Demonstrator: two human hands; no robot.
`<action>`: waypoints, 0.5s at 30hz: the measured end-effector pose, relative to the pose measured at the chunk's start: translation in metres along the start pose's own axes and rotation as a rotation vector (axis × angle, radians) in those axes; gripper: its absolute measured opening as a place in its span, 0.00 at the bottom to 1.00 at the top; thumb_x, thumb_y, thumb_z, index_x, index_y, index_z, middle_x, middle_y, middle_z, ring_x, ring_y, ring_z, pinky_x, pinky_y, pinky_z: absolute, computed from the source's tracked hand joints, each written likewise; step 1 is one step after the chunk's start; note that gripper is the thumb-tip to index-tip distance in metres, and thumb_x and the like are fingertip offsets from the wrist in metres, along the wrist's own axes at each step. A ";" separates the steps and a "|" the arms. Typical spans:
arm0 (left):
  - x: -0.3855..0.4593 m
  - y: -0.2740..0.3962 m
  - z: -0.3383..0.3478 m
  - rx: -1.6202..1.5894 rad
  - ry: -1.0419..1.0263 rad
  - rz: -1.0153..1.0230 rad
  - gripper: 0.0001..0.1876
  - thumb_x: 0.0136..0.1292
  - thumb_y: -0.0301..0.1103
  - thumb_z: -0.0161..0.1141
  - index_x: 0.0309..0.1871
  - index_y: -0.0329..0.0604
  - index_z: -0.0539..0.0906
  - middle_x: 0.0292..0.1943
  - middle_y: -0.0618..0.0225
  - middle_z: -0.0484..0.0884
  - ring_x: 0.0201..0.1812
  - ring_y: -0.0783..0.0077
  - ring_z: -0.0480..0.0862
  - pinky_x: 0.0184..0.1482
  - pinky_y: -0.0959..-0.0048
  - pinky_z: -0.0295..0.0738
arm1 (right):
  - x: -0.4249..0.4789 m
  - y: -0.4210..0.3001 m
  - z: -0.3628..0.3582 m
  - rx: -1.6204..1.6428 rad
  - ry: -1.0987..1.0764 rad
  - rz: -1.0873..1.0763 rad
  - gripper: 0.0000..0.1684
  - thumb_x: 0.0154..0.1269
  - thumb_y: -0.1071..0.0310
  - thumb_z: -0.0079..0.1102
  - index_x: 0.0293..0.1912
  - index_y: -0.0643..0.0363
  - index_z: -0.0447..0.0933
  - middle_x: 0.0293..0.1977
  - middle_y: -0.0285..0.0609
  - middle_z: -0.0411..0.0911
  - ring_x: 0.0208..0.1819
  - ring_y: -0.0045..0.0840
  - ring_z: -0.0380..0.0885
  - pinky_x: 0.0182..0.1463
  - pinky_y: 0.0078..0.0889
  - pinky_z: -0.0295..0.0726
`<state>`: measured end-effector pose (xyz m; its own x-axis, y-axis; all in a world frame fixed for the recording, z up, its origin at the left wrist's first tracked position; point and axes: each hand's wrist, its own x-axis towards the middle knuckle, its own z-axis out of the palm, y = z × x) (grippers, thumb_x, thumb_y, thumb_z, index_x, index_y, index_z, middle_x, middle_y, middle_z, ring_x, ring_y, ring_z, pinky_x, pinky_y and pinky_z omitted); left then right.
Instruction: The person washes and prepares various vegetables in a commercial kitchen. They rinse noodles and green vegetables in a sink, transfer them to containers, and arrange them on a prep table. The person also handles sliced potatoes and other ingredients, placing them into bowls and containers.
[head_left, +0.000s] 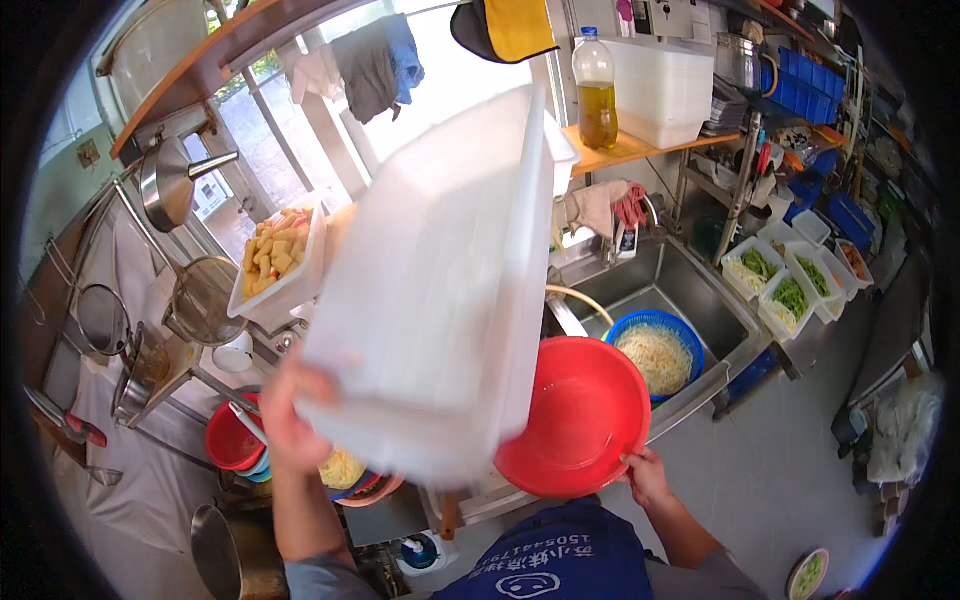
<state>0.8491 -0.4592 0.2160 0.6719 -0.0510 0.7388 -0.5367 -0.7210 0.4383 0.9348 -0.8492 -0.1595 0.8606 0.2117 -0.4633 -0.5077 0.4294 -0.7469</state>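
My left hand (300, 412) grips the near left rim of a large white plastic tub (427, 277), which is tilted and blurred. The inside that faces me looks bare. In my right hand (646, 477) is the rim of a red plastic basin (581, 412); nothing shows inside it. The tub's right wall overlaps the basin's left side. Just beyond the basin, a blue plastic colander (696, 330) of pale shredded food or noodles (654, 358) stands in the stainless steel sink (709, 300).
A white container of tan chunks (277, 251) stands left of the tub. Behind the sink, a wooden shelf (645, 152) bears an oil bottle (598, 97) and stacked white tubs (660, 90). Several food containers (787, 300) sit to the right. A metal pot (247, 551) stands low at left.
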 end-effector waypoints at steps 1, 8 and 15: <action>0.030 -0.009 0.005 -0.010 -0.012 0.045 0.08 0.52 0.29 0.65 0.33 0.40 0.76 0.37 0.62 0.83 0.34 0.72 0.81 0.41 0.72 0.75 | 0.003 -0.005 -0.014 -0.007 0.009 -0.031 0.12 0.63 0.79 0.51 0.46 0.63 0.76 0.38 0.44 0.82 0.35 0.30 0.84 0.37 0.33 0.88; 0.206 -0.075 0.076 0.246 -0.051 -0.163 0.25 0.61 0.43 0.66 0.56 0.36 0.75 0.46 0.59 0.84 0.45 0.67 0.84 0.47 0.72 0.78 | 0.021 -0.025 -0.038 0.023 -0.022 -0.018 0.14 0.60 0.78 0.53 0.47 0.60 0.75 0.38 0.42 0.81 0.33 0.25 0.82 0.34 0.29 0.85; 0.115 -0.085 0.084 0.268 0.004 -0.327 0.29 0.57 0.48 0.68 0.56 0.38 0.77 0.48 0.56 0.83 0.49 0.64 0.82 0.51 0.69 0.76 | 0.055 -0.017 -0.063 -0.039 -0.003 0.029 0.21 0.59 0.73 0.58 0.54 0.59 0.73 0.46 0.42 0.80 0.41 0.28 0.82 0.37 0.32 0.85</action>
<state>1.0154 -0.4618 0.2204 0.7828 0.2127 0.5848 -0.1434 -0.8528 0.5021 0.9880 -0.9002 -0.2028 0.8454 0.2266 -0.4837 -0.5338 0.3880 -0.7513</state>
